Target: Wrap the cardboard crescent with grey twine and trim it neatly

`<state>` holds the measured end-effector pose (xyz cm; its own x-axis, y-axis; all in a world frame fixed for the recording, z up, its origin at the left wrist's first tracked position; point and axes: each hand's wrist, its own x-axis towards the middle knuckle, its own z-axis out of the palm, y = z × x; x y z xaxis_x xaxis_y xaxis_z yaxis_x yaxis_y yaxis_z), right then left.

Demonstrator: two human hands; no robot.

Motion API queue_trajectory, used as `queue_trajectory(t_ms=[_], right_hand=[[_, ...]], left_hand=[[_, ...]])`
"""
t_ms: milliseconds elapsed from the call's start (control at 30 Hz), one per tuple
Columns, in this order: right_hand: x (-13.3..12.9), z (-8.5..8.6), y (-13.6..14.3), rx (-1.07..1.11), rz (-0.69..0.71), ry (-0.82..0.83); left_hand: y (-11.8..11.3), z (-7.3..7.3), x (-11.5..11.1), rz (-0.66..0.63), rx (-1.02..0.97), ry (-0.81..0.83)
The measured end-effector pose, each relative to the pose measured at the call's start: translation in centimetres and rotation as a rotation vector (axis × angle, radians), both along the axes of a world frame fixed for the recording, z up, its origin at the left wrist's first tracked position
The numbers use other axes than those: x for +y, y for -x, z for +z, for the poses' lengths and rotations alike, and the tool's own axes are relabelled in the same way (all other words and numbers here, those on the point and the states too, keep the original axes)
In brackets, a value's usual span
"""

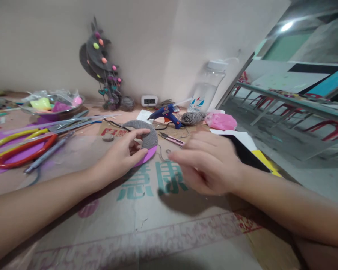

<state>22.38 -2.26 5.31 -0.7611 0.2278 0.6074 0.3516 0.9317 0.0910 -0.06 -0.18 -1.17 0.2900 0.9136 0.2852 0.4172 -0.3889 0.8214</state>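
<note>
A purple crescent (146,156), largely wound with grey yarn (150,139), lies on the printed cardboard. My left hand (126,152) grips its inner edge, thumb on the purple part and fingers bent over the wound part. From the crescent a loose grey strand (159,153) trails towards my right hand (211,161). That hand is raised above the cardboard and a little blurred, its fingers curled in a pinch at the strand's end. Just behind it lie pink-handled tweezers (171,139). A blue glue gun (166,113) rests behind the crescent.
Scissors with red handles (25,152) and yellow handles (15,142) lie at left, near a metal bowl (52,112). At the back stand a crescent ornament (97,60), a small clock (149,100) and a water bottle (204,88). A yarn ball (192,118) and pink bag (221,120) sit right.
</note>
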Motion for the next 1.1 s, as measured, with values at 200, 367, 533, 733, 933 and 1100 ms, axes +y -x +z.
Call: queue_trajectory(t_ms=[200, 367, 533, 733, 933, 1100], right_hand=[[3.9, -4.7, 2.0, 0.26, -0.227, 0.435], [4.9, -5.5, 2.1, 0.282, -0.265, 0.618], [5.1, -5.5, 2.3, 0.242, -0.264, 0.689], [5.1, -5.6, 2.3, 0.263, -0.226, 0.754], [4.9, -5.4, 2.3, 0.283, -0.188, 0.711], [4.7, -5.2, 2.4, 0.25, -0.187, 0.769]], left_hand=[[-0.2, -0.1, 0.0, 0.017, -0.078, 0.007], [-0.2, -0.2, 0.0, 0.029, -0.064, 0.005], [-0.3, -0.1, -0.2, -0.022, -0.051, -0.008], [-0.4, 0.3, -0.3, 0.0, -0.102, 0.016], [-0.4, 0.6, 0.4, 0.053, -0.197, 0.134], [-0.2, 0.8, 0.5, 0.04, -0.071, 0.138]])
